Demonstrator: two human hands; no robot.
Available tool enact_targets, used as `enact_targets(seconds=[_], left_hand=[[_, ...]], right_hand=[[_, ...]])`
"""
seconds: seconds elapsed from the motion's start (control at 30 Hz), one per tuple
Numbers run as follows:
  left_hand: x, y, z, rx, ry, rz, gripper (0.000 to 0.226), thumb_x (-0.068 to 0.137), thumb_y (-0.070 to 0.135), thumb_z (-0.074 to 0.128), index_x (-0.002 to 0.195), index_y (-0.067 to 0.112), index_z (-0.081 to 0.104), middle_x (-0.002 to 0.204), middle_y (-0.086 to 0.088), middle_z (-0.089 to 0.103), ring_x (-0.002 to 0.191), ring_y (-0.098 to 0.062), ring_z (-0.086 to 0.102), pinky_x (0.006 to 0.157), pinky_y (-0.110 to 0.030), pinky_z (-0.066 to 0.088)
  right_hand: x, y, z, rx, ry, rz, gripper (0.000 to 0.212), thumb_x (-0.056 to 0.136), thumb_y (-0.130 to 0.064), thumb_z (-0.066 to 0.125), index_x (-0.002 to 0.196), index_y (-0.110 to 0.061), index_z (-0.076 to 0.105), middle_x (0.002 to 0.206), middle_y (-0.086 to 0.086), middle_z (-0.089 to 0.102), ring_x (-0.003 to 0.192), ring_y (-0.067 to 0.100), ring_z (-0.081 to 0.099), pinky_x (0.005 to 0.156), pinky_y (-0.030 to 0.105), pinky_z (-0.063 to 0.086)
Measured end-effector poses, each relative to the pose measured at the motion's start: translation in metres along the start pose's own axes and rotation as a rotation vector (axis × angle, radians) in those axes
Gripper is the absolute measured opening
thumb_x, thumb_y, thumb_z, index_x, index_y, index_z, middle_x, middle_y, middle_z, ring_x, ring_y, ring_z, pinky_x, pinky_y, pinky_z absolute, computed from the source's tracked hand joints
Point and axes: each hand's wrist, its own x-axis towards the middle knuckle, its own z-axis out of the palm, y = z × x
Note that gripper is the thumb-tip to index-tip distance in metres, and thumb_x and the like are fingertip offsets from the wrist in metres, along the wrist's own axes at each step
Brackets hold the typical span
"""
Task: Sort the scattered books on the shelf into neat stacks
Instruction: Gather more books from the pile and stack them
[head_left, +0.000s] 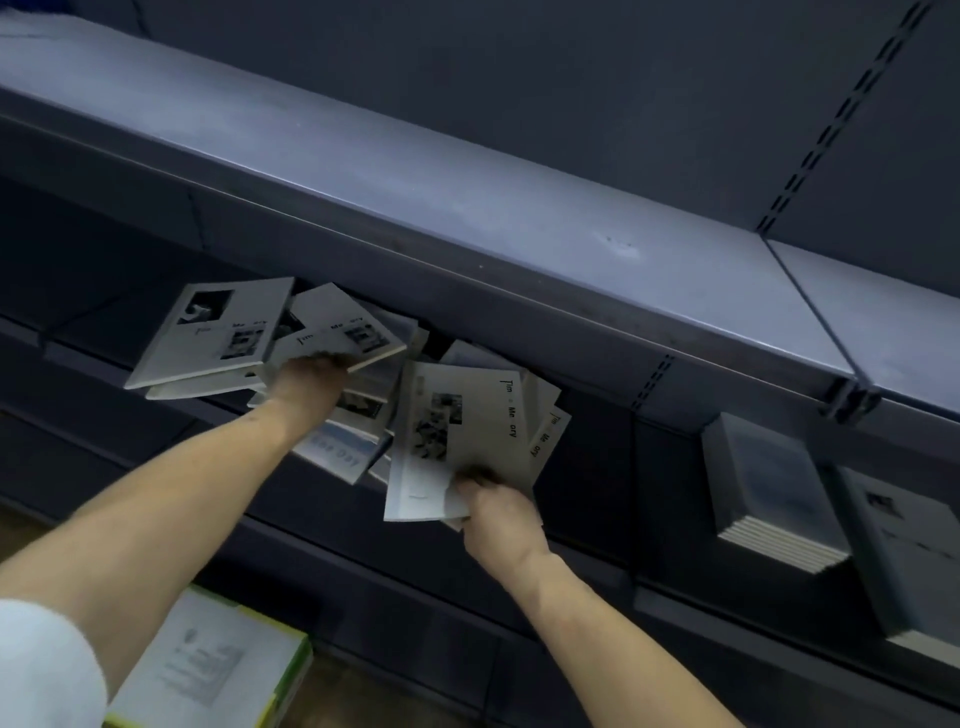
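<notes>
While arms reach forward, left hand (306, 382) and right hand (496, 512) each with grip on books (457, 431).

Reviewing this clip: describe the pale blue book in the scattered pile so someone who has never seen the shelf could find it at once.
Start at the dark lower shelf under the long grey upper shelf. In the scattered pile of white books, look just right of the left hand, at the pile's front edge. The pale blue book lies there, the only coloured cover among white ones with black photo squares.
</notes>
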Motion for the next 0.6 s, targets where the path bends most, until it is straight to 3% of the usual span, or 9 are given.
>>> enact_targets(seconds=[0.07, 0.17, 0.27, 0.43, 0.53, 0.6], left_hand=[[-0.004, 0.000, -0.002, 0.053, 0.011, 0.033, 0.047, 0.098, 0.005, 0.037, 0.143, 0.017, 0.041, 0.116, -0.003, 0.065, 0.093, -0.020, 0.068, 0.067, -0.026, 0.050], [-0.010, 0.004, -0.002, 0.035, -0.005, 0.014, 0.046, 0.097, 0.005, 0.041, 0.141, 0.017, 0.043, 0.110, 0.000, 0.067, 0.088, -0.019, 0.068, 0.059, -0.026, 0.043], [-0.014, 0.010, -0.007, -0.011, 0.021, -0.024, 0.041, 0.095, 0.007, 0.045, 0.135, 0.018, 0.049, 0.099, 0.002, 0.068, 0.082, -0.018, 0.068, 0.058, -0.027, 0.048], [-0.037, 0.037, -0.015, -0.136, 0.146, 0.056, 0.054, 0.091, -0.001, 0.049, 0.142, 0.014, 0.043, 0.105, -0.006, 0.069, 0.083, -0.025, 0.069, 0.052, -0.029, 0.041], [-0.054, 0.056, -0.017, -0.237, 0.299, 0.233, 0.047, 0.073, -0.001, 0.070, 0.118, 0.009, 0.066, 0.096, -0.012, 0.071, 0.072, -0.028, 0.069, 0.045, -0.031, 0.050], [-0.064, 0.075, -0.010, -0.197, 0.367, 0.358, 0.045, 0.054, -0.002, 0.082, 0.097, 0.010, 0.072, 0.086, -0.010, 0.071, 0.064, -0.026, 0.067, 0.039, -0.030, 0.049]], right_hand=[[-0.001, 0.003, 0.004, 0.043, 0.034, -0.013, 0.049, 0.083, -0.001, 0.053, 0.129, -0.018, 0.056, 0.118, 0.007, 0.064, 0.099, 0.030, 0.063, 0.073, 0.033, 0.049], [0.000, 0.005, 0.009, 0.072, 0.073, -0.038, 0.049, 0.083, -0.002, 0.056, 0.128, -0.019, 0.057, 0.122, 0.004, 0.063, 0.104, 0.028, 0.062, 0.077, 0.032, 0.051], [0.001, 0.008, 0.014, 0.086, 0.098, -0.060, 0.046, 0.084, -0.006, 0.058, 0.127, -0.021, 0.057, 0.125, 0.001, 0.062, 0.107, 0.024, 0.061, 0.078, 0.030, 0.051], [0.000, 0.013, 0.024, 0.129, 0.139, -0.091, 0.047, 0.085, -0.014, 0.064, 0.131, -0.020, 0.054, 0.133, 0.000, 0.057, 0.116, 0.022, 0.058, 0.089, 0.033, 0.054], [-0.013, 0.015, 0.030, 0.189, 0.147, -0.100, 0.057, 0.085, -0.010, 0.059, 0.140, -0.015, 0.046, 0.149, 0.004, 0.041, 0.139, 0.020, 0.037, 0.107, 0.036, 0.044], [-0.028, 0.018, 0.036, 0.243, 0.223, -0.045, 0.063, 0.084, -0.009, 0.062, 0.143, -0.014, 0.039, 0.153, 0.006, 0.029, 0.142, 0.022, 0.031, 0.108, 0.036, 0.044]])
